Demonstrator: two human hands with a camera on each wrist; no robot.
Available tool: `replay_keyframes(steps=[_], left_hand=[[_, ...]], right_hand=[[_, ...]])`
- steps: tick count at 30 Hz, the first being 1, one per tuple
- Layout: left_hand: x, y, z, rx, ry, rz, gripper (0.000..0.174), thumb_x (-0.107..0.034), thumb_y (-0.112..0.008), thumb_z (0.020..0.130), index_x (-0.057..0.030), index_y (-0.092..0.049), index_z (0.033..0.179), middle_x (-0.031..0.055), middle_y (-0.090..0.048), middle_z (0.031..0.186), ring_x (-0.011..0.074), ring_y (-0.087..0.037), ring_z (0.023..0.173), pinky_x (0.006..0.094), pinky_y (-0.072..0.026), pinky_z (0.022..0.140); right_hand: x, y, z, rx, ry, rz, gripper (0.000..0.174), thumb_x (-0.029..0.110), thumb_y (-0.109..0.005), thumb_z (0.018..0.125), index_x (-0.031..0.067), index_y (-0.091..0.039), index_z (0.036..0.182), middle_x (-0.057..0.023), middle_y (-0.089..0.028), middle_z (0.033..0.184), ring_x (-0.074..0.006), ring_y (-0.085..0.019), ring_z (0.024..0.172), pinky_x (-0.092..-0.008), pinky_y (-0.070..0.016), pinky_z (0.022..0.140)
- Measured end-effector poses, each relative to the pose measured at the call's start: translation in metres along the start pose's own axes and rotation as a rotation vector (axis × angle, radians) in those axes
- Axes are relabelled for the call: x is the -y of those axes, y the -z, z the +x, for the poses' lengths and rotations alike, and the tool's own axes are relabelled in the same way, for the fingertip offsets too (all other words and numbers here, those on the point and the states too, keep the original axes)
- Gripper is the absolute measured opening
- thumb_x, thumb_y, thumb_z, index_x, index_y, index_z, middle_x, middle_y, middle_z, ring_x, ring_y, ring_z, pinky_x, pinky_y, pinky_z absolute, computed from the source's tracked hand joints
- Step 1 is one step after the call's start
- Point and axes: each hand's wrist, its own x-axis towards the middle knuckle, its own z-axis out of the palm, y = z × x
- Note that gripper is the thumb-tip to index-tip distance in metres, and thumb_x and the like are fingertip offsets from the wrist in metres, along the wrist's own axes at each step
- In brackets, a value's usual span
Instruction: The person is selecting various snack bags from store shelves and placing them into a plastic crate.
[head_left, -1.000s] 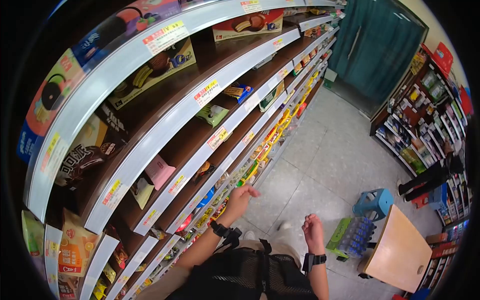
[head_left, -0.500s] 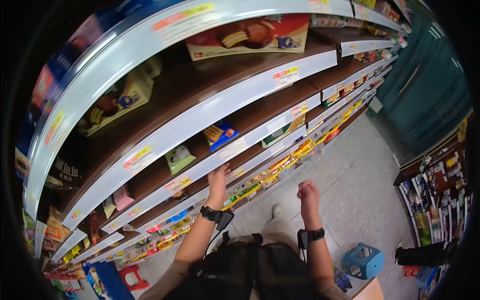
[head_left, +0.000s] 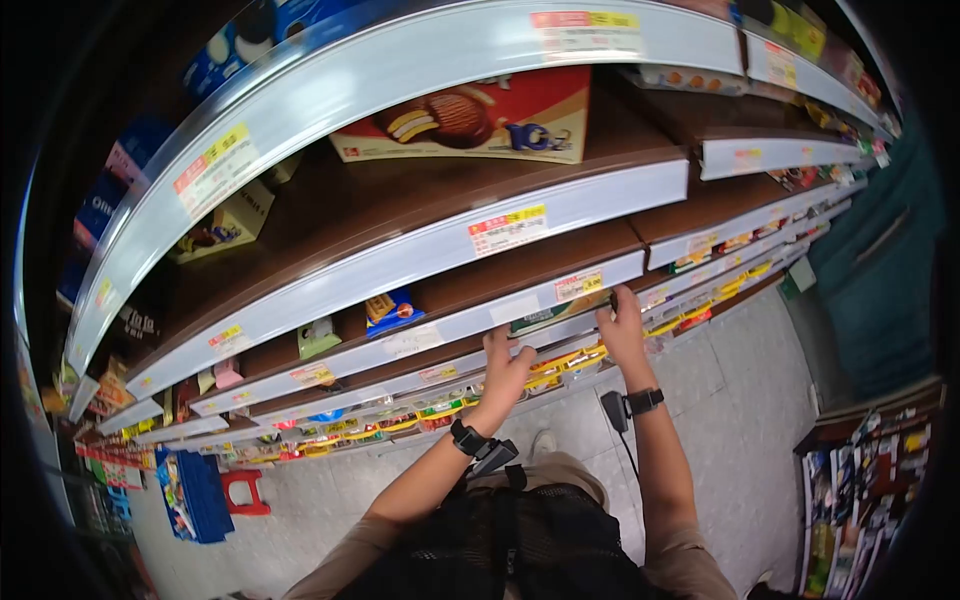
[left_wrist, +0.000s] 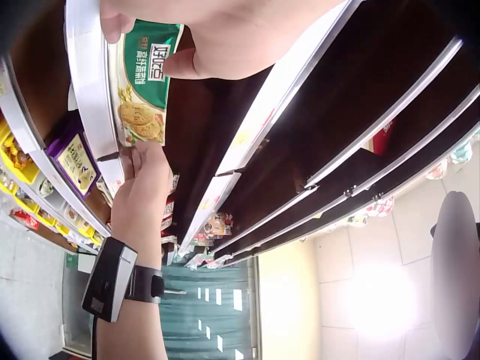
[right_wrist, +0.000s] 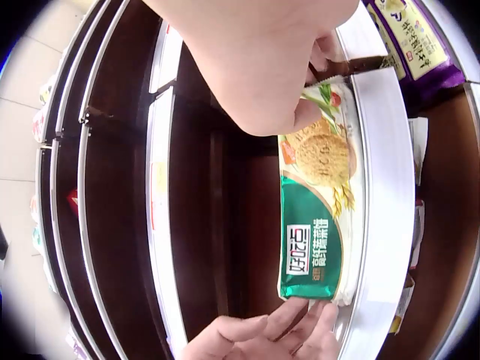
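Note:
A green and white biscuit pack [head_left: 545, 318] [left_wrist: 142, 82] [right_wrist: 319, 202] lies lengthwise along a shelf front, behind the white price rail. At one end, my left hand [head_left: 507, 373] [left_wrist: 232, 34] [right_wrist: 266, 334] touches the pack with its fingertips; in the right wrist view its thumb stands apart. My right hand [head_left: 625, 335] [left_wrist: 142, 184] [right_wrist: 259, 60] pinches the opposite end between thumb and fingers. Its fingertips are partly hidden.
A red biscuit box [head_left: 480, 120] stands on a higher shelf. Left along the pack's shelf are a blue snack pack [head_left: 392, 310] and a green one [head_left: 318, 338]. A purple pack [left_wrist: 73, 161] [right_wrist: 420, 45] lies nearby. A red stool [head_left: 245, 492] is at lower left.
The head view has turned toward the shelves. My left hand has moved right along them to the biscuit pack, and my right hand has come in from the aisle to its other end.

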Motion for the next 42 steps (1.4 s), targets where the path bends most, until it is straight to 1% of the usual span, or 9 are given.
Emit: replay_keyframes(steps=[7, 11, 16, 23, 26, 37, 38, 40, 42], left_hand=[[-0.015, 0.059, -0.052, -0.223, -0.353, 0.346, 0.044, -0.017, -0.071, 0.085, -0.0023, -0.042, 0.114, 0.0122, -0.048, 0.107, 0.0226, -0.048, 0.101, 0.0325, -0.0438, 0.083], [-0.004, 0.146, -0.102, -0.151, 0.029, -0.007, 0.049, -0.019, -0.074, 0.085, -0.0021, -0.05, 0.124, -0.0004, -0.054, 0.092, 0.0086, -0.048, 0.076, 0.0224, -0.0431, 0.068], [0.024, 0.239, -0.198, -0.216, 0.083, -0.119, 0.043, -0.013, -0.072, 0.087, -0.0021, -0.052, 0.124, 0.0028, -0.064, 0.107, 0.0086, -0.058, 0.097, 0.0238, -0.0462, 0.085], [0.047, 0.354, -0.335, -0.699, 0.264, -0.394, 0.04, -0.009, -0.077, 0.082, -0.0051, -0.051, 0.114, 0.0028, -0.063, 0.109, 0.0093, -0.059, 0.098, 0.0265, -0.0485, 0.085], [0.067, 0.413, -0.397, -0.796, 0.179, -0.348, 0.041, -0.006, -0.077, 0.081, -0.0066, -0.049, 0.11, 0.0059, -0.062, 0.113, 0.0124, -0.059, 0.102, 0.0284, -0.0497, 0.086], [0.089, 0.549, -0.554, -1.117, -0.022, -0.182, 0.042, 0.004, -0.075, 0.075, -0.007, -0.048, 0.104, 0.0074, -0.062, 0.107, 0.0157, -0.06, 0.1, 0.0288, -0.0496, 0.085], [0.091, 0.559, -0.568, -1.065, 0.085, -0.175, 0.032, -0.004, -0.072, 0.081, -0.0068, -0.051, 0.104, 0.0061, -0.063, 0.105, 0.0135, -0.059, 0.098, 0.0276, -0.048, 0.084], [0.092, 0.578, -0.588, -1.031, 0.197, -0.171, 0.024, -0.012, -0.069, 0.087, -0.0067, -0.054, 0.105, 0.0047, -0.065, 0.103, 0.0112, -0.058, 0.096, 0.0265, -0.0464, 0.082], [0.095, 0.597, -0.602, -0.872, 0.127, -0.574, 0.032, -0.034, -0.056, 0.096, -0.0062, -0.057, 0.112, 0.0033, -0.066, 0.099, 0.0095, -0.059, 0.091, 0.0241, -0.0448, 0.079]], right_hand=[[0.067, -0.008, -0.064, 0.024, -0.026, 0.415, 0.033, 0.008, -0.062, 0.09, 0.0025, -0.048, 0.119, -0.0101, -0.054, 0.118, -0.0184, -0.048, 0.109, -0.033, -0.0361, 0.097], [0.111, -0.023, -0.109, 0.36, -0.136, 0.744, 0.035, 0.004, -0.064, 0.089, 0.0065, -0.042, 0.116, -0.0058, -0.051, 0.112, -0.0127, -0.048, 0.103, -0.0282, -0.0386, 0.093], [0.186, -0.071, -0.163, 0.852, -0.376, 0.857, 0.038, 0.003, -0.069, 0.085, 0.0093, -0.038, 0.107, -0.0036, -0.048, 0.103, -0.0104, -0.048, 0.098, -0.0251, -0.0413, 0.086], [0.312, -0.18, -0.265, 1.191, 0.053, 0.72, 0.048, 0.003, -0.073, 0.081, 0.0099, -0.037, 0.112, -0.0051, -0.05, 0.102, -0.0117, -0.051, 0.096, -0.0281, -0.0439, 0.087], [0.38, -0.215, -0.313, 1.427, -0.115, 0.851, 0.051, 0.0, -0.075, 0.078, 0.0073, -0.042, 0.117, -0.0084, -0.058, 0.111, -0.0146, -0.057, 0.103, -0.0301, -0.0458, 0.091], [0.541, -0.314, -0.469, 1.702, 0.309, 0.901, 0.05, -0.006, -0.075, 0.075, 0.0033, -0.051, 0.118, -0.0119, -0.061, 0.118, -0.0185, -0.059, 0.108, -0.0327, -0.0477, 0.094], [0.554, -0.321, -0.477, 1.722, 0.321, 0.899, 0.05, -0.006, -0.075, 0.075, 0.0033, -0.051, 0.118, -0.0119, -0.061, 0.118, -0.0185, -0.059, 0.108, -0.0327, -0.0477, 0.094], [0.581, -0.334, -0.494, 1.758, -0.156, 0.931, 0.054, -0.003, -0.074, 0.078, 0.0012, -0.047, 0.123, -0.0108, -0.06, 0.115, -0.0175, -0.058, 0.108, -0.0317, -0.0477, 0.093], [0.603, -0.361, -0.516, 1.73, -0.067, 0.915, 0.054, 0.001, -0.074, 0.08, -0.0005, -0.044, 0.126, -0.0094, -0.06, 0.111, -0.0156, -0.059, 0.104, -0.0294, -0.048, 0.091]])
